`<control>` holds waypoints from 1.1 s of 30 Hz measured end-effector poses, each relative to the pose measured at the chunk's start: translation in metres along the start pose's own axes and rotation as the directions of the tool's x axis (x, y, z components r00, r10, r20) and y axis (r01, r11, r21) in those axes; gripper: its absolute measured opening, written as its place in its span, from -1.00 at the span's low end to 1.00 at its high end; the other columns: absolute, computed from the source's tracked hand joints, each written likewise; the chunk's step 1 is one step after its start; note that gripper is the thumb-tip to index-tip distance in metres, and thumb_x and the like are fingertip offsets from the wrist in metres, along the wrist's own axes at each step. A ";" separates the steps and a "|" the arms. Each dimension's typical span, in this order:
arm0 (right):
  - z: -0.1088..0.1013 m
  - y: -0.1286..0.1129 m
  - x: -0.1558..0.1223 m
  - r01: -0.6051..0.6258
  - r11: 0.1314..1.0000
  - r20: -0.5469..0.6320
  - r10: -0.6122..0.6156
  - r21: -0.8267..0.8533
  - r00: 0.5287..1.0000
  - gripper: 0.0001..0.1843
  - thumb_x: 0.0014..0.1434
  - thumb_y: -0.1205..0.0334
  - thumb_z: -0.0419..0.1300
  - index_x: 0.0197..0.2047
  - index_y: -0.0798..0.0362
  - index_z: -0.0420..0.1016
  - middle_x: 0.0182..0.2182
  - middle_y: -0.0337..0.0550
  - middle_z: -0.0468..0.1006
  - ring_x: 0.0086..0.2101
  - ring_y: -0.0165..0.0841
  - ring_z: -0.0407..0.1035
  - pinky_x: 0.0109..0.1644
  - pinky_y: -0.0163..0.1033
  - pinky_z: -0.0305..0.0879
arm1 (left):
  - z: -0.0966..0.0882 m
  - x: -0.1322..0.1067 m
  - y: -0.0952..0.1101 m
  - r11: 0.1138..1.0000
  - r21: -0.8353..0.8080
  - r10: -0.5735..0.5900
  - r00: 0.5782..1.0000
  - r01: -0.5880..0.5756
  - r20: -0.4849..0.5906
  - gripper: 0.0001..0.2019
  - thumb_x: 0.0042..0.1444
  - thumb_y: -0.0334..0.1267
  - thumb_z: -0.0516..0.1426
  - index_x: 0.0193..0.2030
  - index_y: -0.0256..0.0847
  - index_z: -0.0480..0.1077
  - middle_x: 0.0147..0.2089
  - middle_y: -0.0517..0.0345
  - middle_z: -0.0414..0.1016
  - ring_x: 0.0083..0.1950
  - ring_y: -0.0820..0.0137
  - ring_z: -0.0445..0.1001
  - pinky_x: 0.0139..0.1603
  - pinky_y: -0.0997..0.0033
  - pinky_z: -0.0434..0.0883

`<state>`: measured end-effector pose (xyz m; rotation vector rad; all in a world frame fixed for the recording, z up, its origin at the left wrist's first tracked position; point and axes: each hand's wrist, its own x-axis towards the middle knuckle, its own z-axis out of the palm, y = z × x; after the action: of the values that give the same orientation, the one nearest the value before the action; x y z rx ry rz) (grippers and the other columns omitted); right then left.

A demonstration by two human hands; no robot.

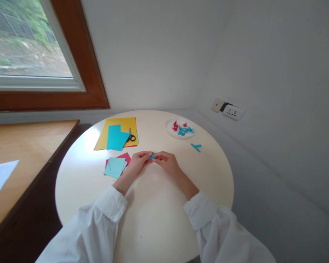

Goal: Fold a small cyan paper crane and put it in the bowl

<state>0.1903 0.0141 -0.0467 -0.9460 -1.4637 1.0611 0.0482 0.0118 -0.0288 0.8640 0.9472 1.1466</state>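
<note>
A small piece of folded blue paper (152, 156) is pinched between my two hands over the middle of the round table. My left hand (140, 160) grips it from the left with thumb and fingers. From the right, my right hand (166, 160) has its fingertips closed on the other side. Most of the paper is covered by the fingers, so its shape is hard to make out. Left of my left hand lie small squares of light blue paper (115, 167) on top of red paper (128, 157).
A white round dish (183, 136) with red and blue folded paper pieces stands at the back right. Near it lies a folded blue strip (196, 147). Yellow sheets (98, 142), a blue sheet (115, 138) and black-handled scissors (132, 137) lie at the back left. Walls border the white table (159, 219).
</note>
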 end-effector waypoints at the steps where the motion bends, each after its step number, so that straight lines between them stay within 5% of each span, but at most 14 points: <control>1: 0.000 0.000 0.000 0.004 1.000 -0.025 -0.004 -0.004 1.000 -0.90 -0.16 0.24 0.31 -0.46 0.00 0.57 -0.48 -0.22 0.56 -0.41 -0.36 0.41 -0.26 -0.24 0.34 | 0.000 0.000 0.000 1.000 -0.010 0.001 1.000 -0.001 -0.005 -0.72 -0.33 -0.20 0.33 -0.45 -0.33 0.47 -0.40 0.06 0.50 -0.38 0.44 0.43 -0.25 0.38 0.37; 6: 0.000 0.001 0.002 0.010 1.000 -0.123 -0.010 0.004 0.992 -0.92 -0.15 0.26 0.30 -0.47 0.01 0.55 -0.49 -0.22 0.56 -0.43 -0.36 0.42 -0.26 -0.24 0.34 | 0.000 -0.004 0.003 0.996 -0.028 0.080 0.997 -0.080 -0.004 -0.74 -0.30 -0.25 0.32 -0.41 -0.31 0.48 -0.37 0.07 0.51 -0.28 0.37 0.47 -0.12 0.32 0.38; 11: 0.001 0.002 0.003 0.003 0.998 -0.161 0.008 0.070 0.987 -0.92 -0.16 0.26 0.30 -0.48 0.01 0.54 -0.49 -0.24 0.56 -0.42 -0.36 0.43 -0.24 -0.23 0.36 | -0.002 -0.002 -0.001 0.962 0.220 0.158 0.987 -0.161 0.029 -0.70 -0.26 -0.22 0.31 -0.32 -0.25 0.50 -0.34 0.05 0.55 -0.29 0.31 0.48 -0.23 0.33 0.38; 18: 0.000 0.000 0.003 0.017 0.991 -0.141 0.002 0.132 0.990 -0.87 -0.17 0.26 0.31 -0.45 0.00 0.50 -0.47 -0.26 0.54 -0.39 -0.37 0.44 -0.19 -0.23 0.37 | -0.005 0.004 -0.006 0.903 0.315 0.301 0.953 -0.291 0.017 -0.81 -0.20 -0.22 0.27 -0.38 -0.23 0.52 -0.33 0.06 0.56 -0.24 0.29 0.48 -0.17 0.33 0.37; 21: 0.001 0.001 0.003 0.006 0.980 -0.137 0.022 0.197 0.990 -0.73 -0.19 0.28 0.33 -0.32 -0.02 0.49 -0.41 -0.28 0.55 -0.36 -0.39 0.45 -0.19 -0.25 0.38 | -0.007 0.006 -0.006 0.883 0.346 0.328 0.944 -0.319 0.034 -0.83 -0.19 -0.24 0.27 -0.39 -0.23 0.52 -0.33 0.07 0.56 -0.24 0.29 0.47 -0.17 0.33 0.36; 27: 0.001 -0.002 0.002 -0.010 0.987 -0.117 0.029 0.157 0.993 -0.89 -0.16 0.26 0.30 -0.44 0.03 0.55 -0.44 -0.22 0.58 -0.36 -0.37 0.45 -0.15 -0.22 0.37 | -0.007 0.005 -0.005 0.867 0.357 0.350 0.935 -0.346 0.056 -0.85 -0.16 -0.24 0.25 -0.40 -0.22 0.51 -0.33 0.08 0.56 -0.25 0.30 0.47 -0.17 0.34 0.37; 33: 0.001 0.000 0.002 -0.010 0.986 -0.136 0.034 0.168 0.990 -0.78 -0.16 0.27 0.30 -0.33 0.00 0.56 -0.36 -0.23 0.60 -0.31 -0.36 0.47 -0.14 -0.22 0.38 | -0.006 0.004 -0.003 0.859 0.378 0.346 0.936 -0.346 0.070 -0.84 -0.15 -0.24 0.24 -0.39 -0.24 0.52 -0.32 0.05 0.56 -0.24 0.30 0.47 -0.17 0.34 0.37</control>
<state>0.1889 0.0157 -0.0460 -0.8990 -1.2330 1.0942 0.0439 0.0156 -0.0343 1.4000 1.0650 1.2836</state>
